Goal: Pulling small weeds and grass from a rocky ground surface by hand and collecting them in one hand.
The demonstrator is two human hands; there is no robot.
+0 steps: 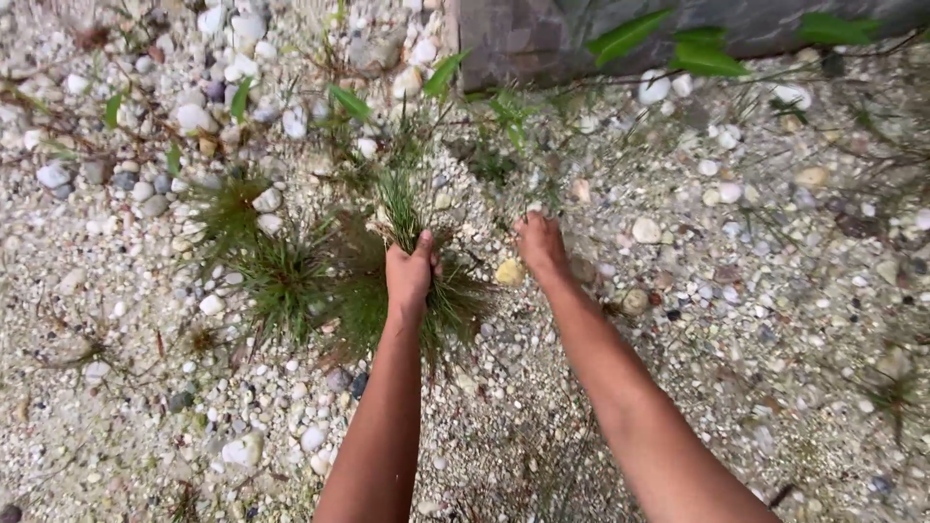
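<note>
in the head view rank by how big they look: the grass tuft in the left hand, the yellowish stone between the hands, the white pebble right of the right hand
1. grass tuft
2. yellowish stone
3. white pebble
The two stones look close in size, so their order is unsure.

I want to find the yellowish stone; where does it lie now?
In the head view the yellowish stone lies on the gravel near the middle, between the left hand, which grips a grass tuft, and the right hand.

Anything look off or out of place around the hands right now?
Only the grass: tufts sprout straight out of the gravel bed. The left hand grips one bunch; the right hand presses fingers into the pebbles beside it. Nothing looks spilled or broken.
</note>
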